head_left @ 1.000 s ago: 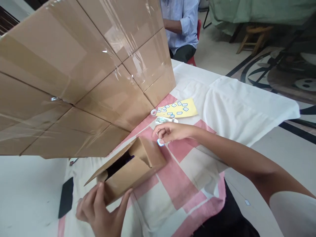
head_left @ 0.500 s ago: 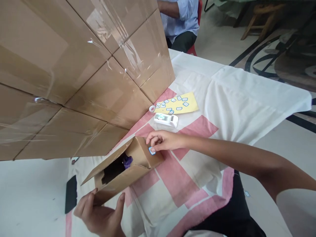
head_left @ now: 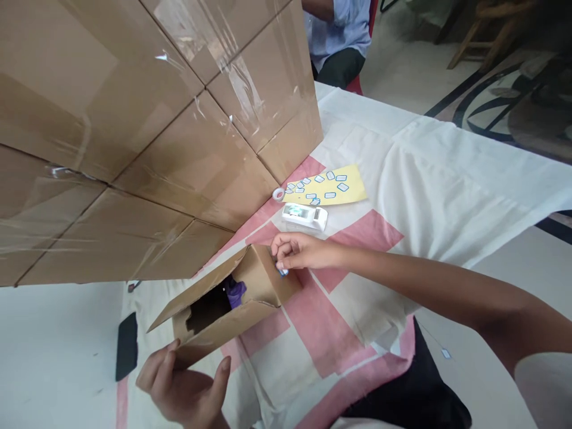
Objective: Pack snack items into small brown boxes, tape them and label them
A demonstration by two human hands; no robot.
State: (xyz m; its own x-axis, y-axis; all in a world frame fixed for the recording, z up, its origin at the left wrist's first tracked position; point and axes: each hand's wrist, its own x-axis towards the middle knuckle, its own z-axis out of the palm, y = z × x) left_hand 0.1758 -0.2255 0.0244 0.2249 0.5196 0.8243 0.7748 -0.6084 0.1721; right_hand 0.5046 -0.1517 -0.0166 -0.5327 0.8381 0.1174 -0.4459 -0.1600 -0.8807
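A small open cardboard box (head_left: 250, 298) lies on its side on the pink-and-white cloth, with something purple (head_left: 235, 290) inside. My left hand (head_left: 183, 390) cups the box's near end, fingers curled round it. My right hand (head_left: 297, 251) is at the box's far flap, fingers pinched on a small blue-edged sticker (head_left: 282, 272) against the cardboard. Just beyond the hand lie a white handheld device (head_left: 304, 215), a small tape ring (head_left: 278, 194) and a yellow sheet (head_left: 328, 189) carrying several more stickers.
A tall wall of taped cardboard boxes (head_left: 156, 119) fills the left and overhangs the small box. A black phone (head_left: 126, 345) lies at the left on the cloth. Another person in a blue shirt (head_left: 339, 36) sits beyond the table. The white tablecloth (head_left: 447, 179) drapes off the right edge.
My right hand brought the sticker from beside the box onto its far flap and now pinches it there. The left hand slid a little lower on the box's near end.
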